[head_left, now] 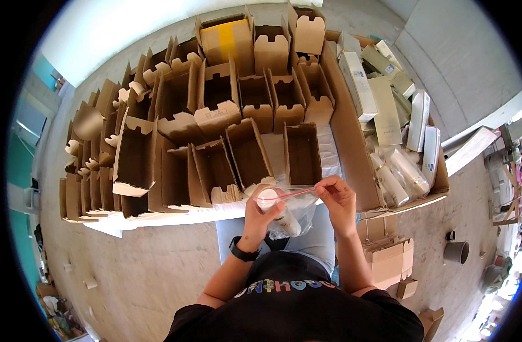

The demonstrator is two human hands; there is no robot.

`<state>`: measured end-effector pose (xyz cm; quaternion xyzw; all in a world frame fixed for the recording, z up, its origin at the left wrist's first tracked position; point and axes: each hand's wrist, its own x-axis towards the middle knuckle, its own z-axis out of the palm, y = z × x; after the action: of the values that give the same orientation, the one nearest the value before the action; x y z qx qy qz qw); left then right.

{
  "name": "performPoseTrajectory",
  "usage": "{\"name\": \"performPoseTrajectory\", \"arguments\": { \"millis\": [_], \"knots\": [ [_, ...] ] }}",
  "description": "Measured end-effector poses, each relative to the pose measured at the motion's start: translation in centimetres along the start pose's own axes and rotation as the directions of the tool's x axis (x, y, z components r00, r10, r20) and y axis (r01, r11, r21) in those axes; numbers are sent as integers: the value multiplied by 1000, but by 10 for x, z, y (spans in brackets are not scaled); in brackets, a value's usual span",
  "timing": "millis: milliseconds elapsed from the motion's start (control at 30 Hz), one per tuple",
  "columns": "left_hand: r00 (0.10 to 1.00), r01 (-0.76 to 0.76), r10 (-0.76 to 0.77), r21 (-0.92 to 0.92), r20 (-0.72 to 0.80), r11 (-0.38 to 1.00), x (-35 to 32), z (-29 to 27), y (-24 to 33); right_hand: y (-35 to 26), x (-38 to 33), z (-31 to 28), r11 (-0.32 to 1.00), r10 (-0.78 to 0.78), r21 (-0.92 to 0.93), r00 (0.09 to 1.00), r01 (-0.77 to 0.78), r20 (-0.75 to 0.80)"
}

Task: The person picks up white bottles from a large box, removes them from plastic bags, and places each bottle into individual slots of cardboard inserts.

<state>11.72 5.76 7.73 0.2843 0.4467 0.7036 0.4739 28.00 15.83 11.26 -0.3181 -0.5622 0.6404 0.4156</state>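
Note:
My left hand (257, 219), with a dark watch on its wrist, is closed around a white bottle (289, 224) held over my lap. The round white top (267, 197) shows above the thumb, which crosses in front of the bottle. A crumpled clear plastic bag (307, 214) lies around the bottle's right side; how far the bottle is inside it, I cannot tell. Along the bag's mouth runs a thin red strip (297, 193), stretched between both hands. My right hand (337, 200) pinches its right end between thumb and fingertips.
Several open brown cardboard boxes (220, 88) stand in rows on the table ahead. At the right, a large carton (352, 137) holds slim pale boxes (384, 111) and wrapped white bottles (410, 170). Flattened cardboard (392, 263) and a dark bin (456, 252) are on the floor at the right.

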Motion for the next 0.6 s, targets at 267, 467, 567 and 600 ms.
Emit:
{"name": "performPoseTrajectory", "arguments": {
  "millis": [267, 467, 567, 600],
  "knots": [
    [985, -124, 126, 20, -119, 992, 4, 12, 9, 3, 5, 2, 888, -113, -445, 993, 115, 30],
    [987, -145, 158, 232, -35, 962, 0, 11, 9, -25, 5, 25, 743, -299, -554, 927, 376, 228],
    [963, -260, 268, 355, 27, 898, -1, 13, 9, -15, 12, 13, 687, -280, -547, 869, 478, 408],
    [954, -292, 298, 377, 42, 879, 0, 11, 8, -13, 12, 14, 699, -307, -539, 878, 471, 368]
  ]
}}
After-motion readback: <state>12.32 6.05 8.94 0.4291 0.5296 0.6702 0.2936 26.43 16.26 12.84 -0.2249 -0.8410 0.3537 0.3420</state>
